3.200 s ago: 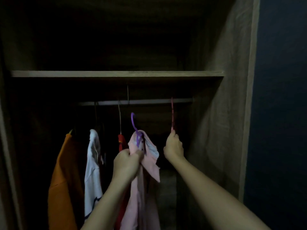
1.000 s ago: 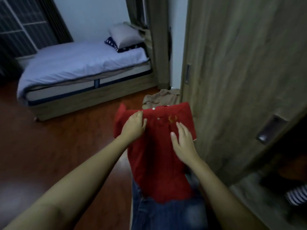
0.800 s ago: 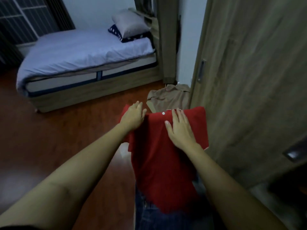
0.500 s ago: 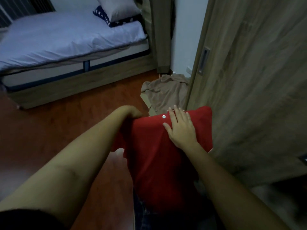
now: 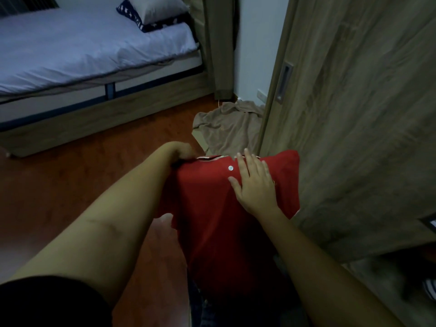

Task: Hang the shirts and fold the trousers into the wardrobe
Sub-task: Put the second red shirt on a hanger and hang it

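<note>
Two hands are on one red shirt [image 5: 212, 232], which hangs in the air just beside the wardrobe door [image 5: 354, 114], not yet inside the wardrobe. Of the wardrobe's inside only a dark sliver shows at the lower right, with something striped [image 5: 431, 289] at the frame's edge; what it is I cannot tell.

The left hand [image 5: 182, 151] reaches forward with the wrist bent down over the shirt's top edge, next to the collar [image 5: 210, 157]. Its fingers curl over that edge and out of sight, gripping the cloth. The right hand [image 5: 256, 182] lies flat on the chest, fingers straight and a little spread, pressing the fabric just right of a white button [image 5: 230, 168]. Both forearms are bare; a black sleeve [image 5: 47, 303] covers the left upper arm.

The shirt is a soft, matte, polo-cut knit, its collar edged with a pale stripe, and it drops as a long loose panel between the arms. Dark blue denim [image 5: 203, 310] shows dimly below its hem. A beige garment [image 5: 226, 128] lies crumpled on the floor [image 5: 59, 185] beyond the shirt, touching the foot of the door. The door is grey-brown wood grain with a recessed rectangular handle [image 5: 284, 81]. The floor is glossy reddish-brown board. Across it stands a bed [image 5: 118, 109] on a low wooden frame, with a smooth pale sheet and a grey pillow [image 5: 155, 7] resting on a navy patterned cushion [image 5: 128, 10]
</note>
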Action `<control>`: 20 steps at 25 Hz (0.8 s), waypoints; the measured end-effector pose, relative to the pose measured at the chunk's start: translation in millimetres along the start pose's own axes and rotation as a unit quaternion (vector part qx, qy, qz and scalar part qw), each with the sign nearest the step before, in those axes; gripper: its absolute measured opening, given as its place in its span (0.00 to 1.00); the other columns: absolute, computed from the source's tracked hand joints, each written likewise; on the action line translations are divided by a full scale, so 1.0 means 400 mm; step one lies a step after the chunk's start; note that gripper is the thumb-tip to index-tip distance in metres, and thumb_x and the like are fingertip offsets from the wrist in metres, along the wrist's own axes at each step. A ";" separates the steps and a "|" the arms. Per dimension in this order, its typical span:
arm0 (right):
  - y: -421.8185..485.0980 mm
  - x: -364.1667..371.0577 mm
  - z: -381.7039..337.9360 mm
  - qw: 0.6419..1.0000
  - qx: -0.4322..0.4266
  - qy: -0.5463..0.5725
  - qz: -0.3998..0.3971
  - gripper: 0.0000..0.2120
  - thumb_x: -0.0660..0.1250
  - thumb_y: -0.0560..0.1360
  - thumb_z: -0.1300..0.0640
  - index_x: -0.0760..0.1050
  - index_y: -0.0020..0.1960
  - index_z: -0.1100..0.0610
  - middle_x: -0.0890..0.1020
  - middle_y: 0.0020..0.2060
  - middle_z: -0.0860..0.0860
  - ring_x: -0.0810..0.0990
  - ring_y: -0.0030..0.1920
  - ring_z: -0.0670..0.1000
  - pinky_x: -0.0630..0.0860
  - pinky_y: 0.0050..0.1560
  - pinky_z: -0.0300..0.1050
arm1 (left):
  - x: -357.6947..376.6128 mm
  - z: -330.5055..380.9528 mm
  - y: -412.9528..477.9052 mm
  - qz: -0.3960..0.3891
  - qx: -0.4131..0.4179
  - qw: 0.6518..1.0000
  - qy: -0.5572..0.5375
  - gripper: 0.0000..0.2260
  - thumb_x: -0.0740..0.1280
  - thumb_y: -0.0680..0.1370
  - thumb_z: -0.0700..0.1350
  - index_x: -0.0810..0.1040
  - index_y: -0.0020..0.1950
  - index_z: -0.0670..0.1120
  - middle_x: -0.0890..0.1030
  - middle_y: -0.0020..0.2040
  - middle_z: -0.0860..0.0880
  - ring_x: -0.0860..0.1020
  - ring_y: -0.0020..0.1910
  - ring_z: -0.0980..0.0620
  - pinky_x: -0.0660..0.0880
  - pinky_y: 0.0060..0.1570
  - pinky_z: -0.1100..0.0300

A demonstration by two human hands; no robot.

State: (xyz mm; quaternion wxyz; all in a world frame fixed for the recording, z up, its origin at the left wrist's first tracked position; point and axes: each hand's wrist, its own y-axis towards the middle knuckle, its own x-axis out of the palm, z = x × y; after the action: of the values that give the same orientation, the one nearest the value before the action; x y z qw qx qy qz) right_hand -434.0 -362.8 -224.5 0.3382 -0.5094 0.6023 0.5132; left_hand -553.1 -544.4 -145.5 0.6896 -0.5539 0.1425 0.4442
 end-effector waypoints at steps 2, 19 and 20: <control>0.002 0.009 0.001 1.000 0.001 -0.015 0.009 0.30 0.51 0.76 0.42 0.62 0.72 0.59 0.65 0.71 0.58 0.66 0.70 0.57 0.56 0.70 0.53 | -0.016 -0.003 0.004 -0.017 0.025 0.981 -0.189 0.09 0.60 0.78 0.41 0.76 0.54 0.38 0.77 0.36 0.44 0.74 0.29 0.50 0.71 0.26 0.61; 0.031 -0.044 -0.023 0.934 0.161 0.207 0.243 0.23 0.59 0.72 0.46 0.64 0.61 0.60 0.69 0.62 0.61 0.71 0.58 0.54 0.71 0.55 0.59 | 0.148 -0.144 -0.262 0.264 0.463 0.840 -0.104 0.11 0.63 0.75 0.44 0.76 0.55 0.55 0.79 0.50 0.62 0.77 0.51 0.61 0.73 0.52 0.59; 0.053 -0.059 -0.026 0.941 0.182 0.153 0.242 0.26 0.63 0.69 0.45 0.62 0.62 0.56 0.69 0.63 0.60 0.70 0.59 0.56 0.68 0.55 0.58 | 0.171 -0.157 -0.256 0.266 0.474 0.837 -0.059 0.12 0.61 0.74 0.45 0.75 0.55 0.57 0.77 0.50 0.64 0.75 0.49 0.61 0.71 0.50 0.58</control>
State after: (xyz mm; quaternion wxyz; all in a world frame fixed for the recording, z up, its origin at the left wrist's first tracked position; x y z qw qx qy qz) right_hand -447.2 -367.5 -194.2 0.1947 -0.3503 0.8352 0.3766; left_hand -417.0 -568.3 -149.1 0.7299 -0.0730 0.4366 0.5209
